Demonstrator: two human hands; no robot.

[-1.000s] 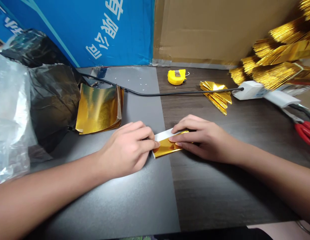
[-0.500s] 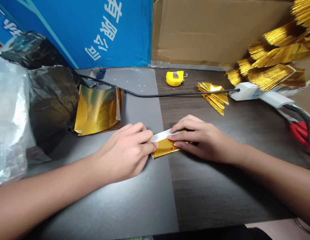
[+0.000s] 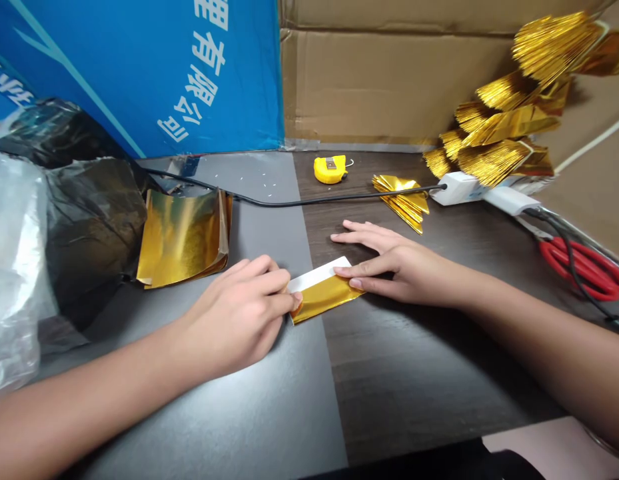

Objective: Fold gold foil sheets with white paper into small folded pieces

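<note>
A folded sheet of gold foil paper (image 3: pixel 322 299) lies slantwise in front of me, with a white strip along its far edge. My left hand (image 3: pixel 244 310) is closed, pinching the left end of the sheet between thumb and fingers. Over the right end rests my right hand (image 3: pixel 396 270), its thumb and forefinger touching the gold face while the other fingers stretch out above the table. Left of the hands stands a stack of square gold foil sheets (image 3: pixel 184 237). A pleated gold foil fan (image 3: pixel 402 200) lies beyond my right hand.
A yellow tape measure (image 3: pixel 330 170) sits near the cardboard box (image 3: pixel 364 87). A black cable (image 3: pixel 289 202) crosses the table to a white power strip (image 3: pixel 459 189). Red-handled scissors (image 3: pixel 584 267) lie right, below piled gold fans (image 3: pixel 509 127). Plastic bags (image 3: pixel 94 227) and a blue box (image 3: pixel 139 67) stand left.
My right hand's fingers have spread and lifted off the white strip, exposing more of the sheet. The left hand keeps its pinch. The whole view has shifted to the right.
</note>
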